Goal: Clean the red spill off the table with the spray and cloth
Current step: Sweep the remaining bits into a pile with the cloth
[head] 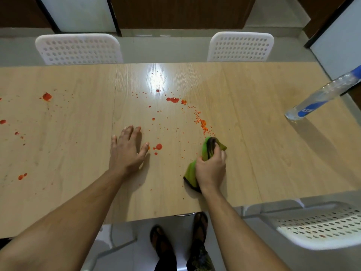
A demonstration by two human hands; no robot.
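so the wiping looks to be underway: the right hand point(211, 169) is bunched tight around the green cloth point(192, 173), pressing it onto the wooden table point(263, 153) just right of centre in the frame, while the left hand point(128, 149) lies flat with fingers spread, holding nothing, its thumb tip right beside a round red drop point(159, 146). the red spill point(172, 99) is mostly untouched, i'd say: glossy blobs and fine orange-red specks scatter from the middle of the frame out to the left edge, with a gritty trail point(203, 124) running down toward the cloth. the spray bottle point(320, 97), clear with a blue label, stands at the right edge, well apart from both hands. next the cloth probably needs sweeping up and leftward through that trail, gathering rather than smearing.
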